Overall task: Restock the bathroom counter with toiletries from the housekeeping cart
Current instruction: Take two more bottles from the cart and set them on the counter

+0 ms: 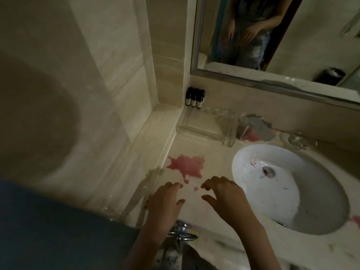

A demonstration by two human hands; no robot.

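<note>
Three small dark toiletry bottles (pixel 195 98) with pale labels stand together in the back corner of the beige counter (pixel 196 145), under the mirror. A clear acrylic tray (pixel 206 124) lies just in front of them with nothing visible in it. My left hand (pixel 164 201) and my right hand (pixel 224 195) hover side by side over the counter's front part, palms down, fingers loosely bent, holding nothing. A pink spill (pixel 187 165) spreads on the counter just beyond my fingertips.
A white oval sink (pixel 288 188) sits to the right of my hands. Grey sachets (pixel 253 126) and a clear glass dish (pixel 298 141) lie behind it. The mirror (pixel 272 36) shows a person. A chrome ring (pixel 183 233) hangs below the counter edge. A wall closes the left.
</note>
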